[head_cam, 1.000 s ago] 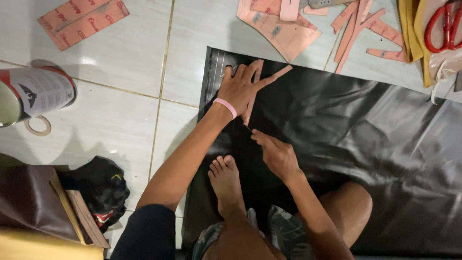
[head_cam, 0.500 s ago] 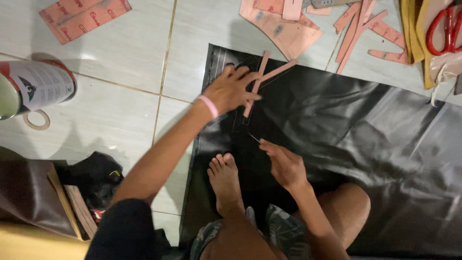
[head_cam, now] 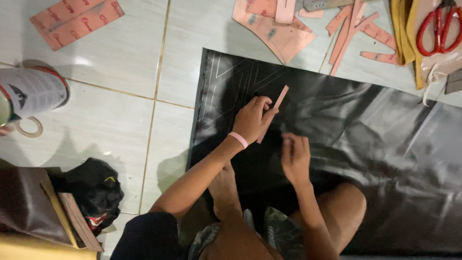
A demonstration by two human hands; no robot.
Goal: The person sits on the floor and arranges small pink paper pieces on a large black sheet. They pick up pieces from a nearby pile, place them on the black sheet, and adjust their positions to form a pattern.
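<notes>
A black glossy sheet lies on the tiled floor, with thin pale lines traced near its far left corner. My left hand, a pink band on its wrist, pinches a narrow pink strip template and holds it tilted just over the sheet. My right hand hovers close beside it, nearer to me, fingers curled around what looks like a thin marking tool, which is blurred. My bare foot rests on the sheet's near edge.
Pink card templates and strips lie beyond the sheet, and another at far left. Red scissors rest on yellow material at top right. A tin can, a tape ring, a black cloth and brown material sit on the left.
My left hand, flat on the strip a second ago, has picked it up and drawn it nearer to me. My right hand has shifted slightly right and stayed closed.
</notes>
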